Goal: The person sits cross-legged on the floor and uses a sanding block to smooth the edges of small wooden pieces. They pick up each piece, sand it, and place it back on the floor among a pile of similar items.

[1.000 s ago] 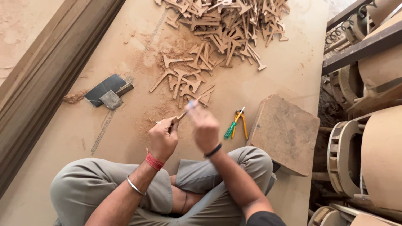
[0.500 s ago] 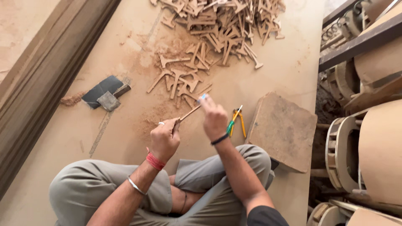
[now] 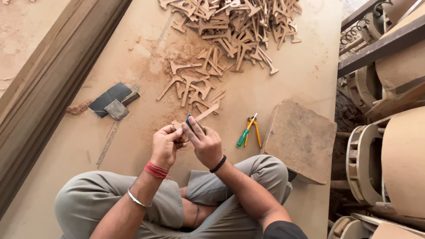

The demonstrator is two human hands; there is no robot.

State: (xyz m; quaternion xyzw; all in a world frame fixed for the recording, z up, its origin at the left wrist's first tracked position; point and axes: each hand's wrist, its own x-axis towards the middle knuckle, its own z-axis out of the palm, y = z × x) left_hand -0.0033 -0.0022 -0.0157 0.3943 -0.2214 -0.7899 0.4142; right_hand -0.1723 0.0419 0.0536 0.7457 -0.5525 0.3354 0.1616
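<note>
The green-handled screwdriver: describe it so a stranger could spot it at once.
Find the square brown slab on the floor by the person's right knee. Just left of it lies the green-handled screwdriver, beside yellow-handled pliers. It is the only green thing among tan wooden cutouts.

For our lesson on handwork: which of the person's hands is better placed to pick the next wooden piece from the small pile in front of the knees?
Probably the left hand: it grips only the wooden piece, while the right hand presses the dark sanding pad and would have to put it down. The small pile lies ahead of both.

Wooden cutouts [image 3: 230, 35] lie beyond the hands, screwdriver [image 3: 245, 133] right, sandpaper pieces [image 3: 113, 102] left.
</note>
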